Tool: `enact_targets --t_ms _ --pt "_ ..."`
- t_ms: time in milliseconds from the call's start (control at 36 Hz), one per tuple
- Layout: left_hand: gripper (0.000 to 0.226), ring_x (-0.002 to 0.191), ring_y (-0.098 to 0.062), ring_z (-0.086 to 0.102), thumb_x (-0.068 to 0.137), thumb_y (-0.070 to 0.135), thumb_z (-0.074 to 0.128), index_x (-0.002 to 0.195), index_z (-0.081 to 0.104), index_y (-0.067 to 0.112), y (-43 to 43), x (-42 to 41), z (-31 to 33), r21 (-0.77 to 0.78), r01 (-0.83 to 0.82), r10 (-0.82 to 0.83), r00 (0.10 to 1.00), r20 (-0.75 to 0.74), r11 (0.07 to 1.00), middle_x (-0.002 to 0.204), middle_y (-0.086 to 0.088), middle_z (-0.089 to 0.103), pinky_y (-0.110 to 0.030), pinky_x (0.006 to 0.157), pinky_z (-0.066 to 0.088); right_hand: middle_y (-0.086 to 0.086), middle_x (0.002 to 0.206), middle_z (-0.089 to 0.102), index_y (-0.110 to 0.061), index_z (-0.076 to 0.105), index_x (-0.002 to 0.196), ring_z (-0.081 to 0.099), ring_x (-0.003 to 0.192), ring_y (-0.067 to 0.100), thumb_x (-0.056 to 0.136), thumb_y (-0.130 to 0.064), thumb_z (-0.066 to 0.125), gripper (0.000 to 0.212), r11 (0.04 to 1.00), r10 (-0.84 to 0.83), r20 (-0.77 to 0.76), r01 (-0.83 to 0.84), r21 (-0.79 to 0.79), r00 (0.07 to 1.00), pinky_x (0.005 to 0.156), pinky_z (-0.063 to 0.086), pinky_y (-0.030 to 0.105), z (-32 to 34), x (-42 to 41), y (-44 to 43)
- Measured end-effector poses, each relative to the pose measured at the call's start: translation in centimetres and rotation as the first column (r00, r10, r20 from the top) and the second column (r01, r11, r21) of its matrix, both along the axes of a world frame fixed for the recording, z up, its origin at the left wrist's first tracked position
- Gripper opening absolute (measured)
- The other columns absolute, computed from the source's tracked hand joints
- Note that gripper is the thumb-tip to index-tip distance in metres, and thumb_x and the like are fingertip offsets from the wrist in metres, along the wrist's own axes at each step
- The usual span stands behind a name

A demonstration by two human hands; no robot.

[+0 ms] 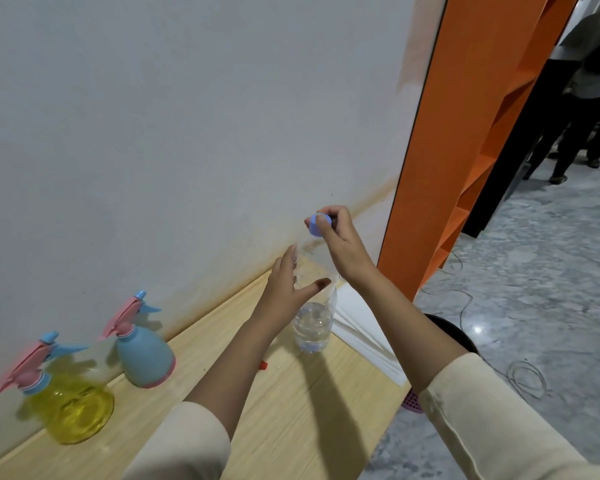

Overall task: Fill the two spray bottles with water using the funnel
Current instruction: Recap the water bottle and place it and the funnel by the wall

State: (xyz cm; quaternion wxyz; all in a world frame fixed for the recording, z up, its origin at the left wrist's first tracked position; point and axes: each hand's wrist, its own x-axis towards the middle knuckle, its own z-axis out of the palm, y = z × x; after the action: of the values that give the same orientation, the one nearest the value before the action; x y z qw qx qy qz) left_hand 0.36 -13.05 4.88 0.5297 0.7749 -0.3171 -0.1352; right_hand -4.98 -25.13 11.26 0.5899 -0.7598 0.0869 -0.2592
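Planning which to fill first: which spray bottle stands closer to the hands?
The blue spray bottle, opaque with a pink base; the yellow spray bottle stands farther left.

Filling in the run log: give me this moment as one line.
left hand holds water bottle | right hand pinches blue cap | yellow spray bottle, blue spray bottle: spray heads on, untouched on table

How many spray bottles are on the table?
2. The yellow spray bottle stands nearest, at the left of the wooden table; the blue spray bottle stands just beyond it, by the wall. None seems hidden.
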Motion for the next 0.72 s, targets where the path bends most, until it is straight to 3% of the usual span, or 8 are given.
enact_targets --t_ms 83,222,333,417,556,667,722 --pt "0.086 0.124 -0.012 0.043 0.076 0.042 0.075 0.145 0.029 0.020 0.1 0.0 0.1 -0.017 -0.005 0.005 1.000 -0.007 1.000 0.133 -0.001 0.041 -0.033 0.107 0.041 -0.009 0.118 0.058 -0.021 0.042 0.125 0.052 0.116 0.011 0.100 -0.030 0.039 0.027 0.995 0.095 -0.033 -0.096 -0.033 0.995 0.096 0.039 0.018 -0.4 -0.4 -0.2" --pt "0.086 0.125 -0.014 0.044 0.074 0.041 0.078 0.144 0.032 0.019 -0.1 -0.2 0.1 -0.028 -0.033 0.033 0.999 -0.017 0.999 0.131 -0.005 0.044 -0.037 0.106 0.042 -0.003 0.109 0.062 -0.029 0.048 0.105 0.057 0.111 0.016 0.096 -0.026 0.051 0.010 0.999 0.033 0.027 -0.034 0.017 0.999 0.099 0.045 0.034 -0.6 -0.1 -0.3" --pt "0.089 0.127 -0.013 0.043 0.073 0.035 0.079 0.146 0.031 0.017 -0.2 -0.7 0.2 -0.058 -0.043 0.041 0.998 -0.042 0.997 0.132 -0.005 0.043 -0.034 0.107 0.041 0.004 0.098 0.059 -0.025 0.044 0.091 0.060 0.096 0.024 0.085 -0.031 0.066 0.024 0.996 -0.088 0.082 0.088 0.005 0.993 0.087 0.048 0.043 -0.6 -0.1 0.0" --pt "0.091 0.128 -0.013 0.042 0.073 0.035 0.079 0.147 0.029 0.016 -0.3 -0.9 0.3 -0.061 -0.045 0.042 0.998 -0.040 0.997 0.135 -0.004 0.042 -0.034 0.108 0.040 0.001 0.096 0.057 -0.023 0.043 0.093 0.058 0.091 0.020 0.086 -0.032 0.065 0.025 0.994 -0.110 0.093 0.109 0.017 0.990 0.085 0.048 0.040 -0.6 -0.2 0.2" --pt "0.090 0.129 -0.011 0.041 0.073 0.039 0.078 0.146 0.029 0.020 -0.1 -0.7 0.2 -0.041 -0.046 0.045 0.999 -0.029 0.998 0.138 -0.003 0.041 -0.036 0.108 0.041 -0.007 0.121 0.056 -0.028 0.047 0.114 0.053 0.119 0.016 0.098 -0.027 0.044 0.016 0.997 0.078 0.040 -0.078 -0.003 0.996 0.101 0.042 0.030 -0.8 -0.7 -0.3" --pt "0.089 0.127 -0.013 0.043 0.074 0.043 0.076 0.146 0.029 0.020 -0.3 -0.9 0.3 -0.016 -0.042 0.042 0.999 -0.018 0.999 0.137 -0.005 0.041 -0.037 0.107 0.041 -0.001 0.116 0.060 -0.021 0.048 0.108 0.056 0.112 0.015 0.096 -0.024 0.050 0.012 1.000 -0.017 0.045 0.017 0.009 0.999 0.097 0.045 0.030 -0.8 -0.3 -0.2" --pt "0.087 0.125 -0.016 0.044 0.074 0.045 0.075 0.145 0.030 0.019 -0.5 -1.0 0.3 -0.002 -0.045 0.045 0.999 -0.014 0.999 0.136 -0.009 0.041 -0.037 0.107 0.041 0.003 0.114 0.058 -0.016 0.046 0.108 0.056 0.104 0.012 0.095 -0.024 0.052 0.017 0.998 -0.059 0.036 0.059 -0.014 0.998 0.090 0.045 0.024 -0.8 -0.1 -0.1"
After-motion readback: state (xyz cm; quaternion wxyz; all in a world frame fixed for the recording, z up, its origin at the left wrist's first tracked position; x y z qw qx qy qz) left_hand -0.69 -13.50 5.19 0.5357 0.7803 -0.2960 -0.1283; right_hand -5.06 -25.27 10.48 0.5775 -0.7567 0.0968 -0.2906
